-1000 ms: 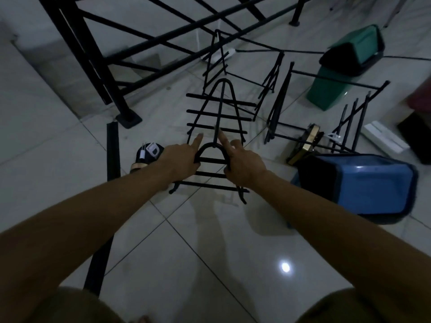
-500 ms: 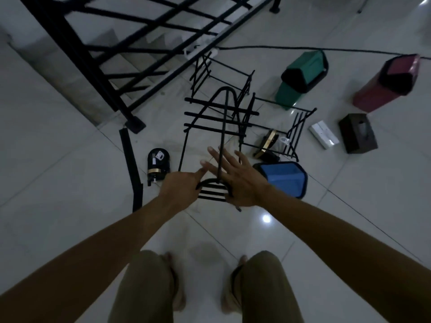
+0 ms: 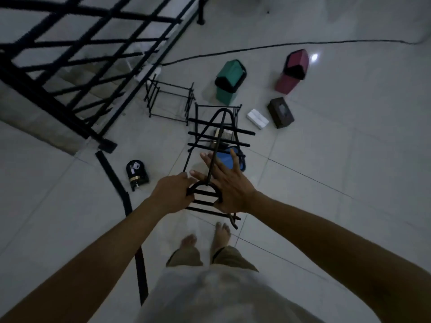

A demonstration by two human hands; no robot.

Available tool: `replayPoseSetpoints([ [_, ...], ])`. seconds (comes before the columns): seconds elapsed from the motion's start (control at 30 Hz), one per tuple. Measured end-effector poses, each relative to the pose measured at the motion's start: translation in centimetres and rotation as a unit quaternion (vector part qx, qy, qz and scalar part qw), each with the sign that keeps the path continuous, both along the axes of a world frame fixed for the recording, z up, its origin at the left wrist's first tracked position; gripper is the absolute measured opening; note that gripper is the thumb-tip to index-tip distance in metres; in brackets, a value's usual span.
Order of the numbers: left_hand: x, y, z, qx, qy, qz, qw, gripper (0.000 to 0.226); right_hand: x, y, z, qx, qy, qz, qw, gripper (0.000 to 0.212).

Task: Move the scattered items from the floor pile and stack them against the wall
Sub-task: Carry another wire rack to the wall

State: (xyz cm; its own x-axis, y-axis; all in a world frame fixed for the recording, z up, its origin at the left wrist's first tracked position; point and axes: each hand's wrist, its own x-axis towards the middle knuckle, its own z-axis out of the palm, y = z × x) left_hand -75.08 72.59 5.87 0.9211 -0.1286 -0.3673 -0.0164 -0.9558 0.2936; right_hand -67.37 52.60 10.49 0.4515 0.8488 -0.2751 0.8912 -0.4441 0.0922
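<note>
A black metal rack (image 3: 219,138) with crossbars and arched ends hangs in the air in front of me. My left hand (image 3: 171,193) grips its near arched end from the left. My right hand (image 3: 227,180) lies against the same end from the right, fingers spread straight along the centre bar. Under the rack on the floor is a blue bin (image 3: 225,160), partly hidden. Farther off lie a green bin (image 3: 229,81), a dark red bin (image 3: 292,71), a dark tissue box (image 3: 281,113), a white box (image 3: 257,118) and a black wire frame (image 3: 169,101).
A black stair railing (image 3: 70,66) runs along the upper left beside a step down. A black strip (image 3: 121,197) and a small black round device (image 3: 137,174) lie on the tiles at left. A black cable (image 3: 279,45) crosses the far floor. My bare feet (image 3: 205,236) stand below the rack.
The rack has come up off the floor with both hands on it. I have stood up, so the pile looks smaller and farther away, and my feet have come into view.
</note>
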Motion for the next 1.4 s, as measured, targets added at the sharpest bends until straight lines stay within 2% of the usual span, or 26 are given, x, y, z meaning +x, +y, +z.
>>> replayPoseSetpoints([
  [0.13,1.3,-2.9,1.3,0.043,0.019,-0.078,0.996,0.045,-1.2,-2.9,0.8,-0.006,-0.036,-0.068,0.997,0.121],
  [0.2,1.9,-4.8,2.6,0.033,-0.01,-0.098,0.995,0.038,-2.7,-4.7,1.1,-0.005,-0.049,-0.126,0.991,0.117],
  [0.27,2.3,-6.5,3.7,-0.013,-0.065,-0.122,0.99,0.032,-4.1,-6.5,1.5,0.005,-0.062,-0.183,0.981,0.114],
  [0.37,3.5,-9.5,4.4,0.008,-0.129,-0.228,0.965,0.045,-6.5,-9.5,1.9,0.024,-0.087,-0.263,0.96,0.114],
  [0.4,3.8,-10.6,4.5,0.012,-0.128,-0.26,0.957,0.047,-7.5,-10.5,2.1,0.029,-0.09,-0.287,0.953,0.115],
  [0.5,3.8,-15.0,5.2,0.005,-0.084,-0.319,0.944,0.032,-10.4,-13.8,2.3,0.027,-0.089,-0.359,0.929,0.113],
  [0.7,2.3,-25.1,6.3,-0.036,-0.084,-0.431,0.898,0.017,-17.4,-21.1,3.1,0.038,-0.115,-0.501,0.857,0.11],
  [0.87,0.6,-34.8,6.3,-0.032,-0.108,-0.522,0.845,0.019,-22.6,-27.5,3.3,0.064,-0.125,-0.597,0.79,0.115],
  [1.03,-2.0,-44.4,6.0,-0.051,-0.128,-0.56,0.817,0.019,-26.2,-35.7,3.6,0.124,-0.093,-0.643,0.75,0.112],
  [1.2,-6.2,-53.0,6.3,-0.087,-0.149,-0.593,0.787,0.022,-30.5,-42.6,3.2,0.268,-0.048,-0.709,0.651,0.114],
  [1.4,-8.2,-61.4,6.3,-0.053,-0.144,-0.636,0.756,0.012,-33.1,-48.5,3.4,0.287,-0.043,-0.763,0.577,0.127],
])
